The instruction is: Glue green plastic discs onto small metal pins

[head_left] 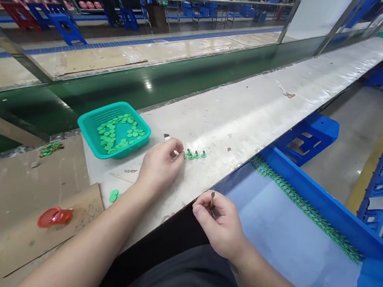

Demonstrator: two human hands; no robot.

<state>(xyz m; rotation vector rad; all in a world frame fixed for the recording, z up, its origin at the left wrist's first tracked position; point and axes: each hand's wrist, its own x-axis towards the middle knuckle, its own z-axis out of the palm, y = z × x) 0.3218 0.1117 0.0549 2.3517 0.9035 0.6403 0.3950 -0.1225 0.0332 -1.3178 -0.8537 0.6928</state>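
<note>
On the white worktable, my left hand [163, 161] is closed in a pinch beside a short row of small green discs with dark upright stubs [196, 155]. Whatever its fingertips hold is hidden. My right hand [221, 224] is over the table's front edge, its fingers curled around a thin dark pointed piece [213, 196] that sticks up; its kind is unclear. Behind my left hand, a teal plastic basket [87, 126] contains many flat green discs [108, 138]. A few loose green discs [114, 195] lie beside my left forearm.
A red plastic cup-like container [55, 217] lies on cardboard [26, 239] at left, with a small green-and-brown pile [51, 148] behind it. At right, a blue bin [310, 202] holds rows of green pieces [309, 211] on a pale sheet. A blue stool [322, 127] stands beyond it.
</note>
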